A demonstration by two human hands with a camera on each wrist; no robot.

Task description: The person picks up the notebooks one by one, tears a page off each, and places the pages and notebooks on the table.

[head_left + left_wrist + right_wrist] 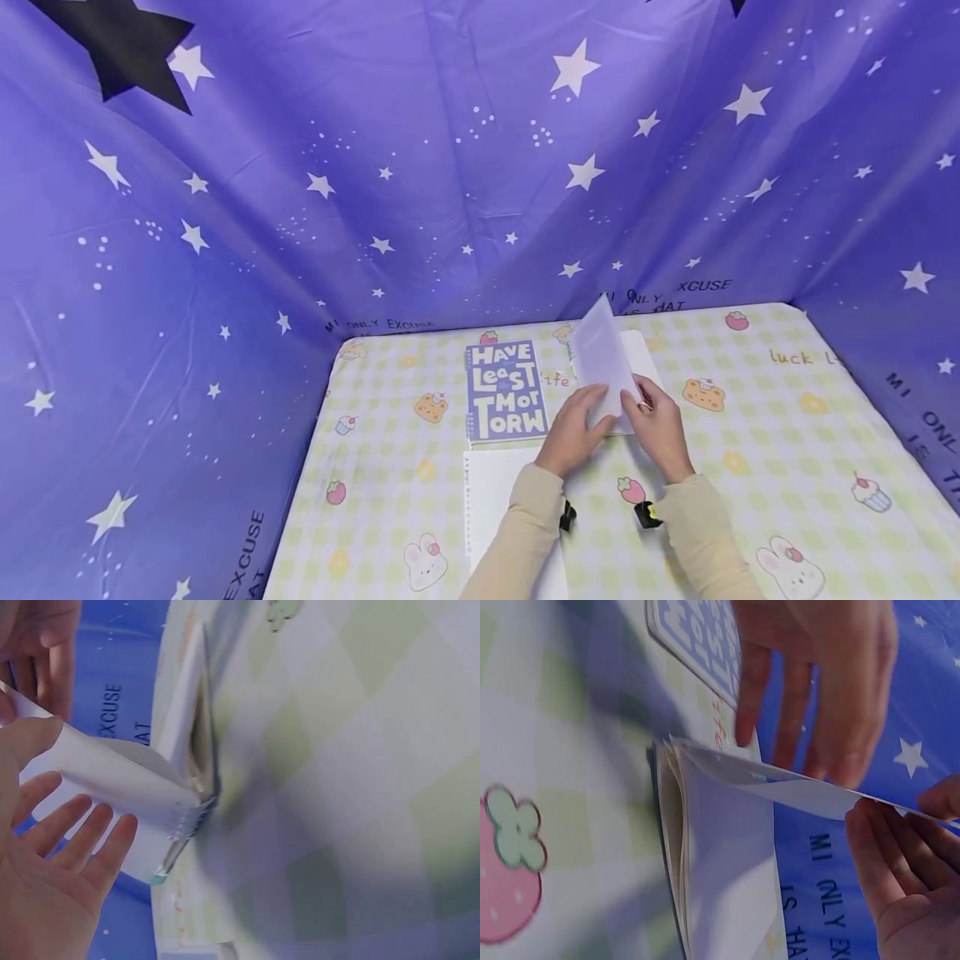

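Observation:
An opened ring-bound notebook lies toward the back right, with a whitish leaf raised from it. Its stack of pages shows in the right wrist view, and the binding in the left wrist view. My right hand pinches the leaf's edge, thumb in front and fingers behind. My left hand touches the leaf's other face with fairly straight, spread fingers.
A blue notebook with large white lettering lies left of my hands. Nearer me, white hole-punched paper is partly covered by the left sleeve. A checked cloth covers the table; starry blue curtains surround it.

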